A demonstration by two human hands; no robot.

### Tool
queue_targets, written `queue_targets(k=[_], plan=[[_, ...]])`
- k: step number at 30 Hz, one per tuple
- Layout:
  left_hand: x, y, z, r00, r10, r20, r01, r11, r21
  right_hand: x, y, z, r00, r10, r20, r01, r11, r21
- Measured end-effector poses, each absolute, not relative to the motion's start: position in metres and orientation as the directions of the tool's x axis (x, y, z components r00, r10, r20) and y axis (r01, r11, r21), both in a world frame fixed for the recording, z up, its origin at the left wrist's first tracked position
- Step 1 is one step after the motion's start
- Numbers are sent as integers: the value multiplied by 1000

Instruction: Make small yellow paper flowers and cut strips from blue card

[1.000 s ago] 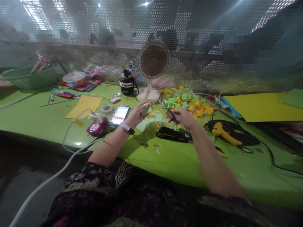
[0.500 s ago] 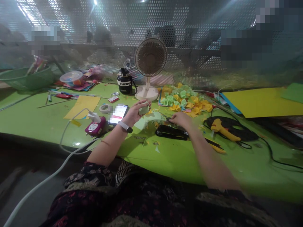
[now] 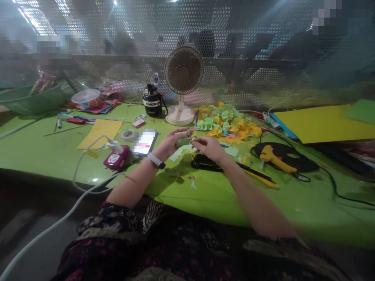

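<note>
Two hands (image 3: 171, 143) working over the desk (image 3: 43, 148), and here's the count! One fan (image 3: 184, 70) and one black flask (image 3: 152, 101) on the far edge, one heap of paper flowers (image 3: 225, 121) right beside them, one phone (image 3: 145, 143), one tape roll (image 3: 129, 135), one yellow glue gun (image 3: 274, 163), one green basket (image 3: 32, 102) in the far left corner, and two yellow paper sheets (image 3: 99, 134)!
</note>
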State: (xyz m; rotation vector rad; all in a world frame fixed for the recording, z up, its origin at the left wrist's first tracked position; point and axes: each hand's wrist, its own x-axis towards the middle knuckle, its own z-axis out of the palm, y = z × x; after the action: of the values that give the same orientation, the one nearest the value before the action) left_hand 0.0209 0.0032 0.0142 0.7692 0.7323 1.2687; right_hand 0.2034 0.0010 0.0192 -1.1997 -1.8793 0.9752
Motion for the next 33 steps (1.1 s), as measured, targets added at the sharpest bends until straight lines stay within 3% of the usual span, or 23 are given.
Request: queue_targets(k=[8,10,13,16,20,25,30,33], plan=[[17,6,11,262,965,-23,-405,132,905,197,0,13,-270,949,165,307,247,-919],[10,11,11,161,987,1,-268,43,962,200,1,15,-247,956,160,282,229,-932],[-3,20,6,-104,986,133,98,-123,988,205,5,18,-182,970,163,274,209,-939],[-12,28,-5,-137,970,203,372,-139,918,209,8,20,-136,974,179,267,210,-940],[-12,32,-23,-106,952,287,501,-198,843,208,7,23,-133,971,199,247,227,-942],[-8,38,-33,0,913,408,710,-287,642,206,6,21,-178,964,199,202,233,-951],[-3,35,-24,45,646,762,667,-587,459,207,14,10,-137,940,311,191,334,-923],[2,28,-17,10,490,872,626,-683,376,207,16,4,-76,897,435,203,441,-874]])
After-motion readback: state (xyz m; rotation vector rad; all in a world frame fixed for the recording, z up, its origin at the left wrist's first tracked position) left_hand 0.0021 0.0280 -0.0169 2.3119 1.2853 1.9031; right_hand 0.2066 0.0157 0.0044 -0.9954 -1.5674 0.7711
